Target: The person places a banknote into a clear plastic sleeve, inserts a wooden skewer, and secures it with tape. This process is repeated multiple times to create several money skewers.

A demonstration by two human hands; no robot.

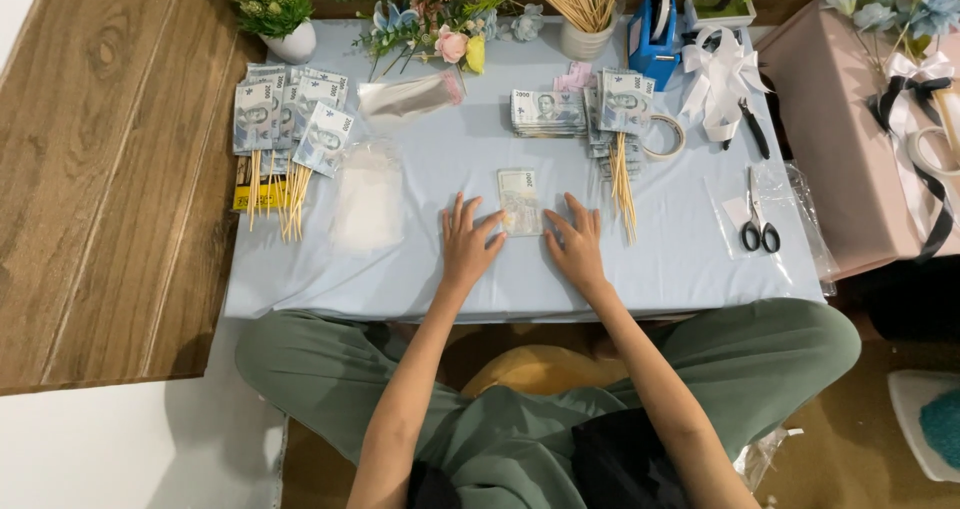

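A low table on a wood-plank floor, seen from above

A low rectangular table draped in pale blue cloth [690, 269] stands on a warm brown wood-plank floor [100, 169], whose grain runs away from the viewer. At the left a white smooth surface [80, 449] meets the planks. A dusty-pink box-shaped block [850, 149] sits just beside the table's right edge. Light is soft and even.

Both hands, left hand [468, 246] and right hand [577, 249], are pressing flat on matt, smooth pale-blue cloth [640, 269]; between their fingertips a thin paper banknote [520, 201] is lying, faintly glossy.
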